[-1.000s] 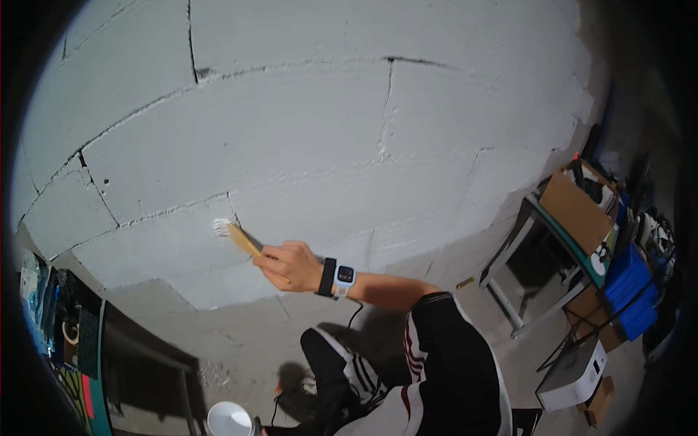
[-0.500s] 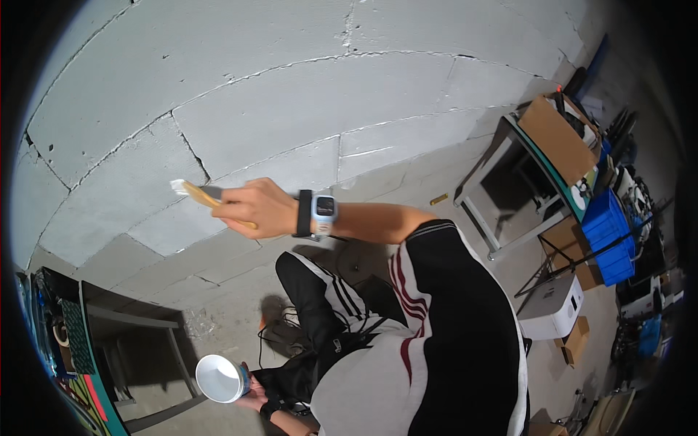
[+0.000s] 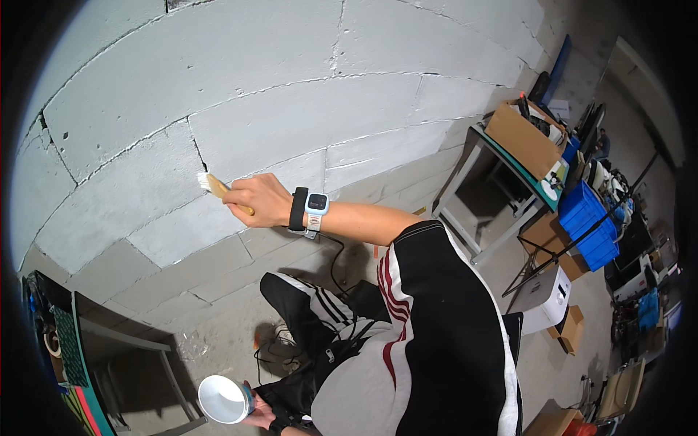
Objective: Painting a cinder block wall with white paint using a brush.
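My right hand [image 3: 258,199] is closed around the wooden handle of a paintbrush [image 3: 216,186]. The brush's white bristles are against or very close to the block wall [image 3: 276,116], just below a dark vertical crack. White paint covers the upper blocks, while the lower courses look greyer and bare. Low on the left, my left hand [image 3: 260,411] grips a white paint cup [image 3: 222,400] by its side. The cup's mouth tilts toward the view, and its inside looks white; how much paint it holds I cannot tell.
A green-topped table [image 3: 80,349] stands at lower left. Another table [image 3: 520,167] at right carries a cardboard box [image 3: 527,138]. Near it are a blue crate [image 3: 589,227], a white box [image 3: 542,299] and a black tripod stand [image 3: 542,263]. Cables lie by my feet.
My right hand and the brush have shifted slightly right along the wall, with the bristles now near the crack's lower end. The view has turned a little; the left hand still holds the cup.
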`<state>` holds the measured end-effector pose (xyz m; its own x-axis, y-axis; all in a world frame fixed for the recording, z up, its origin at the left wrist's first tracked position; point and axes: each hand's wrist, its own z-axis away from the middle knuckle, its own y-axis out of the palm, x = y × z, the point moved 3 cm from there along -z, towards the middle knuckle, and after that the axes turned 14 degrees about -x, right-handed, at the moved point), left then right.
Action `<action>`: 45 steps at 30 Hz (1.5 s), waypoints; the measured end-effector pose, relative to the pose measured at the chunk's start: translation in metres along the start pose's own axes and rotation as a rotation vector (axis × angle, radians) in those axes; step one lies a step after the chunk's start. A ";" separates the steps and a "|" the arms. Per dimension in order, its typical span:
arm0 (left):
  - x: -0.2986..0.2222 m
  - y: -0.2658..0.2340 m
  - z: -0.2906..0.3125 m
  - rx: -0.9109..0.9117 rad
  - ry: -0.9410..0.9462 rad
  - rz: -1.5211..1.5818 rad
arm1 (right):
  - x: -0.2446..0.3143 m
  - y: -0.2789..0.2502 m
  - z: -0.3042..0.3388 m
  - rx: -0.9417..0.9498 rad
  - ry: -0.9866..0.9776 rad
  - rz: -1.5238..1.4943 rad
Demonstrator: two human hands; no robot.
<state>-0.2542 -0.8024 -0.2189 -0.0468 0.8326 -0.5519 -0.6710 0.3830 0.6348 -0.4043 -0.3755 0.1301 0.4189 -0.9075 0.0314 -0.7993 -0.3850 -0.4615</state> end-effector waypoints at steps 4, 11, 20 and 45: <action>0.004 -0.003 -0.006 0.012 -0.061 0.004 | 0.021 0.005 -0.019 -0.125 -0.114 -0.094; 0.010 -0.012 -0.001 0.038 -0.067 0.033 | 0.005 0.035 -0.030 -0.070 -0.150 -0.006; -0.004 -0.026 -0.009 -0.021 -0.117 0.074 | 0.039 0.010 -0.019 0.028 0.060 -0.139; 0.019 0.017 0.021 0.033 -0.163 0.168 | 0.227 0.089 0.066 0.801 0.173 -1.075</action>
<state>-0.2511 -0.7717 -0.2069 -0.0334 0.9383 -0.3442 -0.6389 0.2447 0.7293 -0.3514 -0.6043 0.0375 0.5664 -0.2536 0.7841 0.3809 -0.7632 -0.5220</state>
